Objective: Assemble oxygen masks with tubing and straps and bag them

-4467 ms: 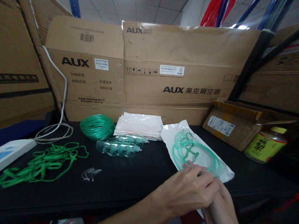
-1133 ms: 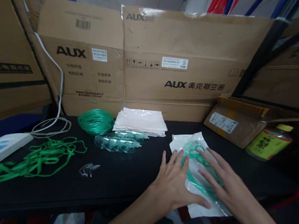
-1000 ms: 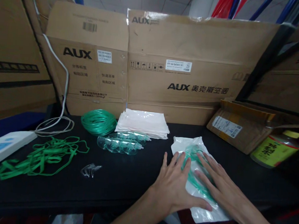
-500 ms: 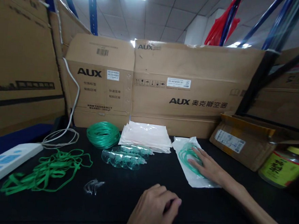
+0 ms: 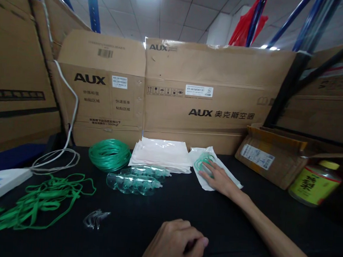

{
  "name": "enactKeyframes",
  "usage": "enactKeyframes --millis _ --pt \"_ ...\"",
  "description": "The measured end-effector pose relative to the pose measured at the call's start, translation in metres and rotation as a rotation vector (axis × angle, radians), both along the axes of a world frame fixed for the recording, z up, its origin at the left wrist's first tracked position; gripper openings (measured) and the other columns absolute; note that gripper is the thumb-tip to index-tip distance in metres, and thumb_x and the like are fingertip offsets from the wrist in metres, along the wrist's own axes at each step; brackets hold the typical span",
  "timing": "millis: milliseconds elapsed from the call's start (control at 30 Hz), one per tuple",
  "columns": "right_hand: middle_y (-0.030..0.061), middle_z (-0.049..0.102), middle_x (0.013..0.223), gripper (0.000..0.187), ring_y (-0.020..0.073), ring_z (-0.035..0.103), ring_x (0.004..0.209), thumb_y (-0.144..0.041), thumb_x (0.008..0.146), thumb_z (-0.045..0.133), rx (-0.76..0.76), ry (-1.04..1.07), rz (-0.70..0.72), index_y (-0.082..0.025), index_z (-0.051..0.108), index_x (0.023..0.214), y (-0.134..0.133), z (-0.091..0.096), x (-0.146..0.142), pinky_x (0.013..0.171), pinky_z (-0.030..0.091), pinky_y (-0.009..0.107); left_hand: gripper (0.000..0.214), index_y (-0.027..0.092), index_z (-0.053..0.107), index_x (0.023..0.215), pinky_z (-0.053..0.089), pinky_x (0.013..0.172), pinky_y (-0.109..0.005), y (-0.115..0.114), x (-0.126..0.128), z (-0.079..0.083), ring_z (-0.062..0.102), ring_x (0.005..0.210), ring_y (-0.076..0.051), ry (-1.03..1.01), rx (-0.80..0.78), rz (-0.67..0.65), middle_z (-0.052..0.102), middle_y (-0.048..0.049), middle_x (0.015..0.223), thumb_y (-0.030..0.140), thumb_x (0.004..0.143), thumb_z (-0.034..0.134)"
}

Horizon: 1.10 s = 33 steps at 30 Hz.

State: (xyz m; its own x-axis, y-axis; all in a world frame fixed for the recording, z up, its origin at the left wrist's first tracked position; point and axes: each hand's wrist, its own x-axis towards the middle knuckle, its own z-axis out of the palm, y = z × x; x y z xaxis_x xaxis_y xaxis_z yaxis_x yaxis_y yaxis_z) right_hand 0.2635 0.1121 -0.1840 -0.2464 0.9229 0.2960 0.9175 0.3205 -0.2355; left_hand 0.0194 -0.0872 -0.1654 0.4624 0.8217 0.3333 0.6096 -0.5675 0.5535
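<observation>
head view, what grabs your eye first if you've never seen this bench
The right hand lies flat on a sealed bag of green tubing at the back of the black table. The left hand rests curled at the near edge. Far left sprawls a tangle of green straps.

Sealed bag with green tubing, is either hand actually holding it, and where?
Neither grips it. The right hand lies flat on the sealed bag; the left hand is curled, apparently empty.
</observation>
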Motion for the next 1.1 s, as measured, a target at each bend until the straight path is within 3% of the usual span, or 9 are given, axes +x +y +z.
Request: enactKeyframes --millis 400,600,833,1100 --pt "0.0133 0.042 0.161 0.066 0.0361 0.034 0.15 -0.064 0.098 0.039 -0.004 0.043 0.082 -0.022 0.053 0.147 0.005 0.002 -0.02 0.122 0.025 0.056 0.015 0.021 0.082 0.091 0.05 0.072 -0.021 0.002 0.0 0.003 0.073 0.076 -0.017 0.044 -0.047 -0.003 0.078 -0.0026 0.079 0.023 0.091 0.067" --pt "0.0142 0.043 0.16 0.06 0.0345 0.032 0.151 -0.055 0.101 0.035 0.098 0.089 0.137 -0.016 0.058 0.142 -0.01 0.023 -0.032 0.125 0.021 0.055 0.015 0.022 0.082 0.091 0.048 0.064 -0.02 0.007 0.0 -0.007 0.069 0.068 -0.014 0.087 0.016 -0.031 0.076 -0.0009 0.073 0.024 0.09 0.068" --pt "0.0133 0.061 0.145 0.058 0.0299 0.054 0.138 -0.056 0.102 0.04 0.105 0.153 0.295 -0.018 0.062 0.139 -0.032 0.035 -0.079 0.119 0.037 0.049 0.012 0.024 0.082 0.09 0.048 0.062 -0.02 0.01 -0.001 -0.014 0.068 0.065 -0.014 0.046 0.063 -0.046 0.075 0.0005 0.071 0.025 0.088 0.07" --pt "0.0186 0.062 0.143 0.049 0.0353 0.055 0.135 -0.047 0.102 0.043 0.216 0.274 0.307 -0.016 0.069 0.129 -0.045 0.048 -0.073 0.117 0.038 0.057 0.015 0.022 0.083 0.095 0.05 0.067 -0.019 0.002 -0.002 0.001 0.071 0.069 -0.014 0.033 0.003 -0.059 0.077 -0.0007 0.074 0.024 0.091 0.068"
